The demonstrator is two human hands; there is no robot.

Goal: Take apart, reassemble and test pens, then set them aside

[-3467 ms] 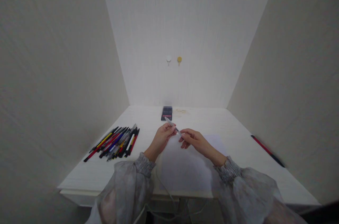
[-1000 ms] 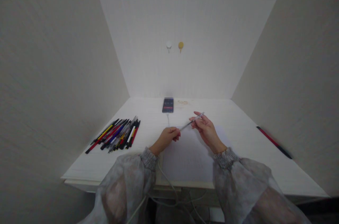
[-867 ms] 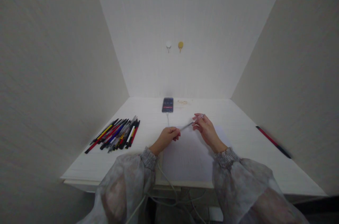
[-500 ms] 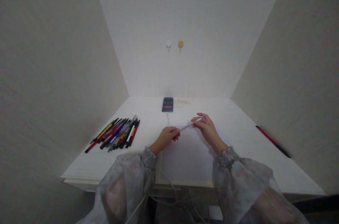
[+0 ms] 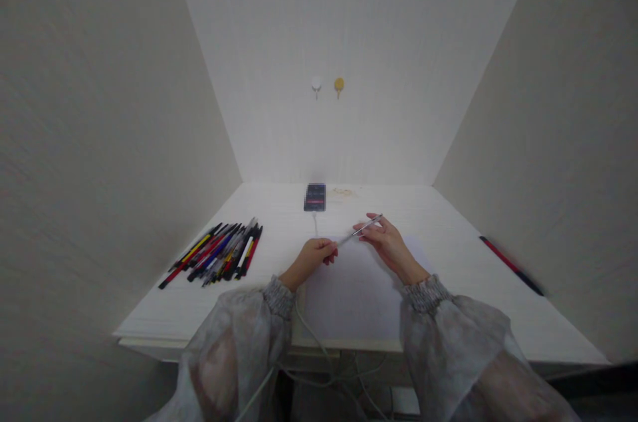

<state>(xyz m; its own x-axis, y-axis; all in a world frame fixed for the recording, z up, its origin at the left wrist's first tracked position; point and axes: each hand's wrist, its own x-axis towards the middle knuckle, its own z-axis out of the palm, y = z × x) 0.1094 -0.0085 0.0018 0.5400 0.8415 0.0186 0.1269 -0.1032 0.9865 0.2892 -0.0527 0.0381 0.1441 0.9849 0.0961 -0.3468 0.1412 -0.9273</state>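
My right hand (image 5: 383, 240) pinches a slim silvery pen (image 5: 359, 230) near its upper end, and the pen slants down to the left above a white sheet of paper (image 5: 355, 290). My left hand (image 5: 312, 254) is curled closed at the pen's lower tip, with its fingers wrapped round something too small to make out. Both hands hover over the paper in the middle of the white desk (image 5: 463, 262).
A pile of several coloured pens (image 5: 218, 253) lies at the desk's left. A red and black pen (image 5: 510, 265) rests along the right wall. A dark phone (image 5: 315, 197) with a cable lies at the back. Two small hooks (image 5: 327, 85) sit on the far wall.
Over 3.5 s the pen swung from pointing up-left to pointing up-right and my hands drew apart. In the last second the right hand shifted only slightly.
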